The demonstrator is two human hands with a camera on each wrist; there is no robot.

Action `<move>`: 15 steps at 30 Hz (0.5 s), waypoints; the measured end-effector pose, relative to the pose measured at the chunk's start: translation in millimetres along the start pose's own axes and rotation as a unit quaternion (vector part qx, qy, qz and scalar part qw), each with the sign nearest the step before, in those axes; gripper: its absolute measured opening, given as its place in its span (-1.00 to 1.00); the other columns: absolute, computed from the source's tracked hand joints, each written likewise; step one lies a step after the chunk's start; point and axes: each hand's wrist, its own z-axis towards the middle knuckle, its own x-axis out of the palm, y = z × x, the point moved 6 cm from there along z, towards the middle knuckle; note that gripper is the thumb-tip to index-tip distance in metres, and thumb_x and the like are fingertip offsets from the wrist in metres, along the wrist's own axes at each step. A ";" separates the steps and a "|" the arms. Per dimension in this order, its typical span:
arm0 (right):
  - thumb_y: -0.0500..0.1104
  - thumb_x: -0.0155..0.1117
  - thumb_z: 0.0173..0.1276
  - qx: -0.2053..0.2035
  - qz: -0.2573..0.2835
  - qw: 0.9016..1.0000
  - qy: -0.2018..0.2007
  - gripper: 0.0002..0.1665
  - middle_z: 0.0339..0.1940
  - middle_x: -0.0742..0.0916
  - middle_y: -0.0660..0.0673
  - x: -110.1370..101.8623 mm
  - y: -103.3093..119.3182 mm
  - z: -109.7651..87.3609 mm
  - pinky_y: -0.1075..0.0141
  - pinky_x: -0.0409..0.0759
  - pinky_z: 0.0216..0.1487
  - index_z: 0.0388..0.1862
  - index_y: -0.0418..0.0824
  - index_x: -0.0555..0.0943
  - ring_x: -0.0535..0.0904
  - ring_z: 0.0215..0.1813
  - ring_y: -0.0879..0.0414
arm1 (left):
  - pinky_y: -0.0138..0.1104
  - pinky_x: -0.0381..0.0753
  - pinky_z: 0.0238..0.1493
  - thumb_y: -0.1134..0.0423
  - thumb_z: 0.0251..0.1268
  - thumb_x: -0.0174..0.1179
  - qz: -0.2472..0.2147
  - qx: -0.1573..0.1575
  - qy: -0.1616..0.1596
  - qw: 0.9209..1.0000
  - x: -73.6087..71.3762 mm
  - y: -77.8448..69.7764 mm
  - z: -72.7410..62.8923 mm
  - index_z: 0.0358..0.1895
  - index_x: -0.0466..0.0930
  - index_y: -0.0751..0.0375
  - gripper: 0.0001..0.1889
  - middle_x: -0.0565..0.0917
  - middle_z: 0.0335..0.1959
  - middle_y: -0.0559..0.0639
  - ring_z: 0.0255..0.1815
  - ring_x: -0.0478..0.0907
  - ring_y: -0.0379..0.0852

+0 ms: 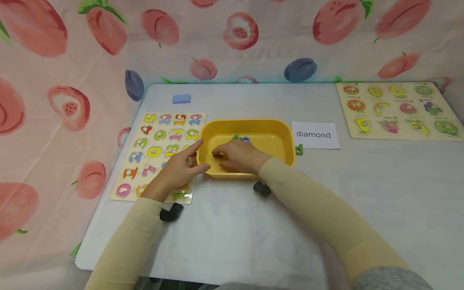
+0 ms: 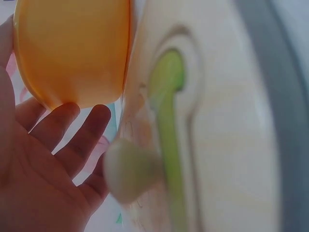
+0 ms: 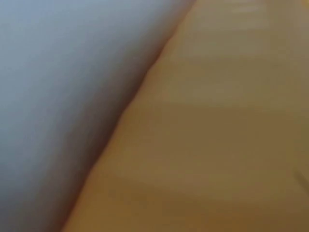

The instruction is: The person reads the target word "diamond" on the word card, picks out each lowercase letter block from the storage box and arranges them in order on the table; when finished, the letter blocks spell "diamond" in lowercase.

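Note:
A yellow plastic basin [image 1: 275, 141] sits in the middle of the table. At its left end my left hand [image 1: 174, 173] spreads thumb and forefinger along the rim. In the left wrist view, the fingertips [image 2: 99, 118] of that hand meet the basin's outer wall [image 2: 72, 53]. My right hand [image 1: 241, 156] reaches inside with bent fingers near the basin floor. A small dark patch shows at its fingertips; I cannot tell whether it is a held piece. Behind that hand lie a purple letter [image 1: 246, 139] and a green letter [image 1: 235, 137], partly hidden.
A number puzzle board [image 1: 145, 141] with knobs lies left, under my left hand. Right of the basin are a card [image 1: 314, 135] reading "diamond" and a green letter d [image 1: 299, 149]. A fruit puzzle board [image 1: 395, 110] lies far right, a blue block [image 1: 181, 99] back left.

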 end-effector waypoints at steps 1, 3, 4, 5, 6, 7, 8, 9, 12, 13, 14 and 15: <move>-0.17 0.24 0.46 -0.001 -0.002 1.000 0.002 -0.52 0.24 0.66 -0.05 0.1 0.0 0.5 0.21 0.38 0.38 0.34 -0.19 0.57 0.53 0.26 0.04 | 0.07 0.27 0.40 -0.18 0.28 0.31 -0.002 0.000 0.000 1.000 0.1 -0.1 0.3 0.62 0.04 -0.23 -0.10 0.26 0.53 0.09 0.45 0.26 0.13; -0.18 0.24 0.45 -0.005 -0.005 1.000 0.003 -0.51 0.23 0.67 -0.06 0.3 0.1 1.2 0.20 0.39 0.36 0.34 -0.20 0.57 0.55 0.22 0.03 | 0.06 0.27 0.40 -0.16 0.28 0.32 -0.007 -0.002 -0.001 1.000 0.1 -0.4 0.4 0.62 0.05 -0.23 -0.10 0.26 0.53 0.07 0.45 0.26 0.12; -0.19 0.24 0.43 -0.009 -0.006 1.000 0.003 -0.51 0.20 0.68 -0.07 0.2 0.3 1.5 0.21 0.41 0.33 0.33 -0.20 0.58 0.56 0.16 0.04 | 0.06 0.27 0.40 -0.16 0.28 0.32 -0.007 -0.002 -0.001 1.000 0.0 -0.8 0.3 0.62 0.04 -0.23 -0.10 0.26 0.53 0.07 0.45 0.26 0.13; -0.20 0.24 0.42 -0.013 -0.006 1.000 0.001 -0.51 0.18 0.69 -0.07 0.2 0.4 1.7 0.21 0.43 0.30 0.32 -0.20 0.59 0.57 0.10 0.04 | 0.07 0.27 0.40 -0.16 0.29 0.32 -0.007 -0.003 -0.001 1.000 -0.1 -1.0 0.4 0.62 0.05 -0.23 -0.10 0.26 0.53 0.07 0.46 0.25 0.13; -0.21 0.24 0.40 -0.018 -0.008 1.000 0.000 -0.52 0.15 0.70 -0.07 0.0 0.5 2.0 0.22 0.46 0.27 0.30 -0.21 0.59 0.57 0.04 0.04 | 0.07 0.26 0.41 -0.16 0.29 0.32 -0.007 -0.004 0.000 1.000 -0.2 -1.3 0.4 0.62 0.04 -0.23 -0.10 0.25 0.54 0.06 0.47 0.24 0.13; -0.22 0.24 0.39 -0.022 -0.009 1.000 -0.002 -0.52 0.12 0.71 -0.08 -0.2 0.6 2.0 0.23 0.47 0.24 0.29 -0.21 0.60 0.57 -0.02 0.04 | 0.06 0.26 0.41 -0.16 0.29 0.32 -0.009 -0.006 0.000 1.000 -0.3 -1.6 0.3 0.62 0.05 -0.24 -0.11 0.25 0.54 0.05 0.47 0.24 0.13; -0.23 0.24 0.38 -0.026 -0.011 1.000 -0.004 -0.52 0.10 0.71 -0.08 -0.2 0.4 2.1 0.23 0.48 0.22 0.28 -0.22 0.61 0.57 -0.05 0.04 | 0.06 0.26 0.41 -0.16 0.29 0.32 -0.010 -0.008 0.001 1.000 -0.3 -1.7 0.2 0.62 0.05 -0.24 -0.11 0.24 0.54 0.04 0.48 0.23 0.13; -0.23 0.24 0.37 -0.027 -0.011 1.000 -0.005 -0.53 0.09 0.72 -0.08 -0.2 0.0 2.2 0.24 0.49 0.21 0.26 -0.22 0.62 0.57 -0.06 0.05 | 0.06 0.25 0.41 -0.17 0.28 0.32 -0.009 -0.009 0.001 1.000 -0.3 -2.0 0.0 0.62 0.05 -0.25 -0.11 0.24 0.54 0.03 0.48 0.23 0.12; -0.23 0.22 0.39 -0.019 -0.017 1.000 -0.006 -0.55 0.13 0.71 -0.07 0.2 -3.2 1.5 0.22 0.47 0.26 0.25 -0.22 0.63 0.59 0.04 0.06 | 0.07 0.24 0.42 -0.16 0.29 0.32 -0.012 -0.009 0.004 1.000 -0.1 -2.2 -0.1 0.62 0.04 -0.24 -0.11 0.24 0.54 0.05 0.49 0.22 0.13; -0.23 0.22 0.40 -0.015 -0.020 1.000 -0.007 -0.56 0.15 0.71 -0.07 0.1 -4.6 1.0 0.22 0.46 0.28 0.24 -0.22 0.63 0.59 0.09 0.05 | 0.07 0.24 0.42 -0.16 0.29 0.32 -0.012 -0.010 0.004 1.000 0.0 -1.9 -0.1 0.62 0.04 -0.23 -0.10 0.24 0.54 0.06 0.49 0.22 0.14; -0.21 0.21 0.41 -0.007 -0.021 1.000 -0.008 -0.57 0.16 0.71 -0.06 0.2 -6.4 0.3 0.21 0.45 0.30 0.24 -0.21 0.64 0.59 0.13 0.05 | 0.08 0.25 0.41 -0.15 0.29 0.32 -0.013 -0.010 0.003 1.000 0.2 -1.8 -0.2 0.62 0.05 -0.23 -0.11 0.24 0.54 0.08 0.48 0.22 0.14; -0.20 0.21 0.42 -0.001 -0.022 1.000 -0.011 -0.58 0.16 0.71 -0.06 -0.2 -7.9 -0.6 0.21 0.44 0.31 0.23 -0.20 0.65 0.59 0.16 0.05 | 0.08 0.25 0.41 -0.15 0.29 0.32 -0.013 -0.009 0.003 1.000 0.2 -1.6 -0.3 0.62 0.05 -0.22 -0.11 0.25 0.54 0.09 0.48 0.22 0.14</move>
